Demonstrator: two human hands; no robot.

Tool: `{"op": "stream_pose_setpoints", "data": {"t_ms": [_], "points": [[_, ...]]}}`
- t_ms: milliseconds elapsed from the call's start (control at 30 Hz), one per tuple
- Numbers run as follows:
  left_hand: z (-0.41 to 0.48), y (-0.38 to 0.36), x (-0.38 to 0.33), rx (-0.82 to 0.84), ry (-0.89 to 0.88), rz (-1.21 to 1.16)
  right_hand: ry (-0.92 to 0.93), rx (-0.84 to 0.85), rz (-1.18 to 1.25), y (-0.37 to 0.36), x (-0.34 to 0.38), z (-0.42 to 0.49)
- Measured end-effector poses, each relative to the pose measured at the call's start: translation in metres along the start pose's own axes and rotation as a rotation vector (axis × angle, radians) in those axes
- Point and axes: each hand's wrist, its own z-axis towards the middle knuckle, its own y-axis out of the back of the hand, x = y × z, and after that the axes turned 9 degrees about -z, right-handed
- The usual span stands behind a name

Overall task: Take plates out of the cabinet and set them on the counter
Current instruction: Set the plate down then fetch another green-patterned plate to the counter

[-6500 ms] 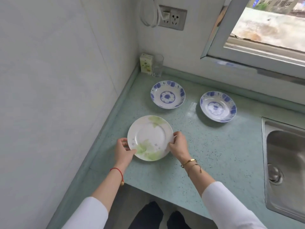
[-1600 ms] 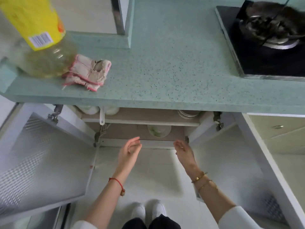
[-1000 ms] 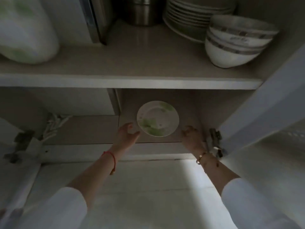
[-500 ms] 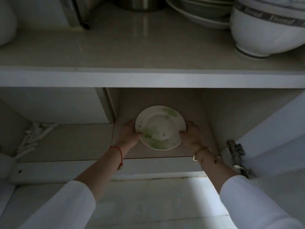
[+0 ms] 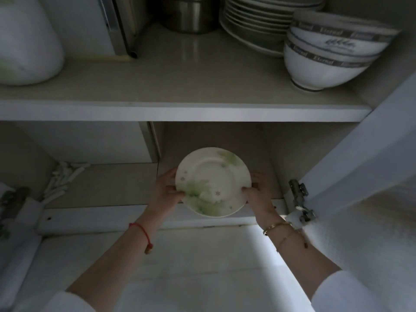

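The fingers [image 5: 174, 192] of the left hand [image 5: 165, 192] were curled round the left rim of a white plate [image 5: 212, 181], the thumb lying over its top face and the other fingers hidden beneath. The fingers [image 5: 246, 190] of the right hand [image 5: 258, 192] were clamped on the opposite, lower right rim in the same way. Between them the plate was held at the front of the lower compartment of the cabinet [image 5: 184, 111], its near edge reaching out over the white front rail [image 5: 101, 218]. Being round, the plate had no long axis; its eating face was turned up and toward the camera, the near edge dipping slightly lower than the far one. Green leaf patterns marked the lower left and the upper right of that face, with small star shapes scattered between.

A red cord [image 5: 143, 230] circled the left wrist, and gold bracelets [image 5: 278, 227] the right; white sleeves covered both forearms further back. On the upper shelf stood a stack of plates [image 5: 258, 21] and, just beside it to the right, nested white bowls [image 5: 326, 52] with dark bands, tilted. A steel canister [image 5: 189, 14] stood left of the stack, and a large white container [image 5: 24, 43] stood at the far left. The open cabinet door [image 5: 364, 149] hung at the right on a metal hinge [image 5: 298, 194].
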Motion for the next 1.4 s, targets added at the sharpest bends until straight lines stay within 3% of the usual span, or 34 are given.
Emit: {"op": "stream_pose_setpoints", "data": {"t_ms": [333, 900, 1133, 1400], "points": [[-0.176, 0.030, -0.138, 0.032, 0.083, 0.151, -0.212, 0.056, -0.067, 0.093, 0.122, -0.160], [-0.416, 0.034, -0.529, 0.180, 0.073, 0.070, -0.258, 0.101, 0.005, 0.309, 0.469, -0.388], [-0.448, -0.006, -0.649, 0.389, -0.042, 0.077, -0.190, -0.099, 0.118, 0.401, 0.568, -0.446], [-0.480, -0.107, -0.720, 0.755, -0.094, 0.137, -0.161, -0.481, 0.237, 0.512, 0.595, -0.512]]}}
